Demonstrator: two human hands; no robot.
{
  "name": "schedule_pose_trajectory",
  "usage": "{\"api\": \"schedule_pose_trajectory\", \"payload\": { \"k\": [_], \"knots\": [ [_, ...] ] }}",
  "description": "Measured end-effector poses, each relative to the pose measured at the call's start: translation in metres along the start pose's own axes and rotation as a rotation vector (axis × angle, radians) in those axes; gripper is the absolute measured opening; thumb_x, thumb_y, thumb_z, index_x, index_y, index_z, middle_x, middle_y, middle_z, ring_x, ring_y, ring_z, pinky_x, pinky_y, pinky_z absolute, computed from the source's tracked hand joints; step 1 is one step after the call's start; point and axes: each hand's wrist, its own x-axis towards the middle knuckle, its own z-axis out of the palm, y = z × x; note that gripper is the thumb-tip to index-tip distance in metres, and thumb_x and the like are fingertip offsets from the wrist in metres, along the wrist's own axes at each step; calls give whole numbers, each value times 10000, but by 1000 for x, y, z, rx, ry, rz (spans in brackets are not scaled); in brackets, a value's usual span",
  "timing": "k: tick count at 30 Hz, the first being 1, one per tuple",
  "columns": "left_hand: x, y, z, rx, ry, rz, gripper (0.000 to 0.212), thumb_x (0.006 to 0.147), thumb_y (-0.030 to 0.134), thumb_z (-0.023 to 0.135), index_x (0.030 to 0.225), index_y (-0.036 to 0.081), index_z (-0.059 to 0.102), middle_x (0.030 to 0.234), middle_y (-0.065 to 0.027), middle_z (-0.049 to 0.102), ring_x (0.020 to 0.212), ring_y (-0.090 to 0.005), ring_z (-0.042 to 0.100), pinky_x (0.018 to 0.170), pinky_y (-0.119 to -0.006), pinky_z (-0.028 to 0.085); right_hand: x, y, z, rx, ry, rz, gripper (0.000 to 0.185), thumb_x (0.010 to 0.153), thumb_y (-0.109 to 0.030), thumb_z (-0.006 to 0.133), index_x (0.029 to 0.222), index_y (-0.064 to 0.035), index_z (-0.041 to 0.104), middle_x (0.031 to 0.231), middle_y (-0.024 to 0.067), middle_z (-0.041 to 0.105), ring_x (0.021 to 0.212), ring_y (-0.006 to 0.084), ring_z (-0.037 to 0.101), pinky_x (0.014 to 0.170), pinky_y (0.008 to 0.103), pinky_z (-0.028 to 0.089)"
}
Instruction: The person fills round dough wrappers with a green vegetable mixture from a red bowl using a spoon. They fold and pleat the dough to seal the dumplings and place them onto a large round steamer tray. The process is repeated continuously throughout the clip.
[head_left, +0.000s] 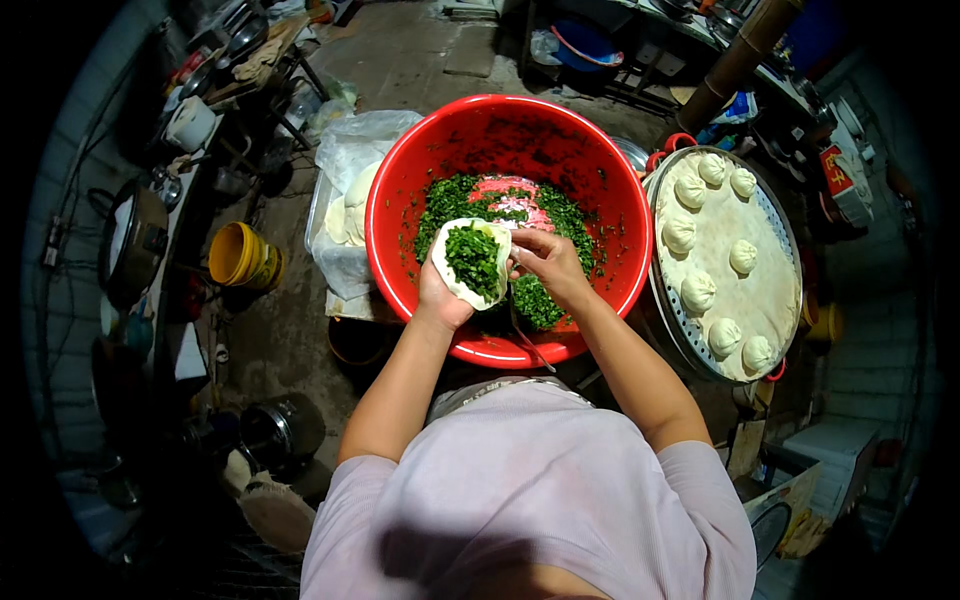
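Observation:
Over a large red plastic basin (397, 161), my left hand (444, 301) cups a round dough wrapper (496, 289) heaped with chopped green filling (471, 259). The thumb and fingers of my right hand (553, 266) pinch the wrapper's right rim. More chopped greens (450, 202) lie in the basin, some stuck to its wall. A metal utensil's handle (534, 346) leans on the basin's near rim. On the right, several pleated buns (698, 291) sit spaced out on a pale cloth or sheet over a round perforated steamer tray (675, 319).
At the basin's left, dough pieces (352, 210) rest in a plastic-lined tray (312, 217). Yellow buckets (244, 255) stand on the floor further left. A cluttered bench (176, 217) runs along the left wall. A bamboo pole (731, 67) and a blue basin (585, 49) are at the back right.

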Motion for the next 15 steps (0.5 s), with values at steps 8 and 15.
{"api": "schedule_pose_trajectory", "payload": {
  "k": [8, 15],
  "knots": [
    [5, -13, -8, 76, 66, -45, 572, 969, 501, 318, 1230, 38, 530, 1166, -166, 606, 1032, -334, 607, 874, -520, 509, -7, -1, -13, -177, 76, -25, 142, 884, -83, 615, 983, 18, 631, 815, 43, 650, 698, 96, 625, 608, 238, 528],
    [7, -22, -4, 148, 109, -93, 618, 954, 569, 312, 1265, 74, 510, 1205, -148, 589, 1081, -317, 587, 910, -551, 485, -5, 10, -25, -131, 30, -49, 121, 869, -102, 641, 921, 6, 645, 791, 30, 644, 669, 84, 607, 578, 237, 517]
  ]
}}
